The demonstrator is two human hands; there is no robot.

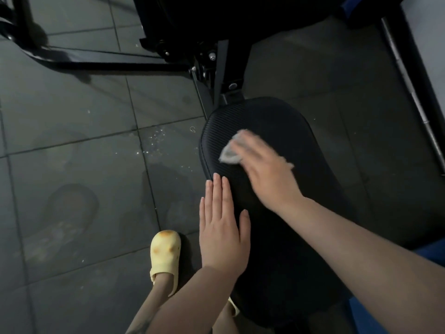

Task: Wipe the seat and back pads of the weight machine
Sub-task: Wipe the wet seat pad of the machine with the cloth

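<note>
While your right hand presses a crumpled pale cloth onto the far half of the pad, the fingers lie fairly flat over it, holding the cloth down against the surface; the hand is motion-blurred. Your left hand rests flat on the pad's left edge, fingers straight and together, gripping nothing. The pad's rounded far end sits just short of the black frame and its bolts, leaving little room ahead. Left of the pad, open floor runs to a yellow clog, which stands just beside the left hand. A steel bar runs well apart on the right. The pad is black, ribbed, with a stitched seam along its rim, and stretches from mid-picture down toward you. Pale specks mark the tiles near its far left corner.
</note>
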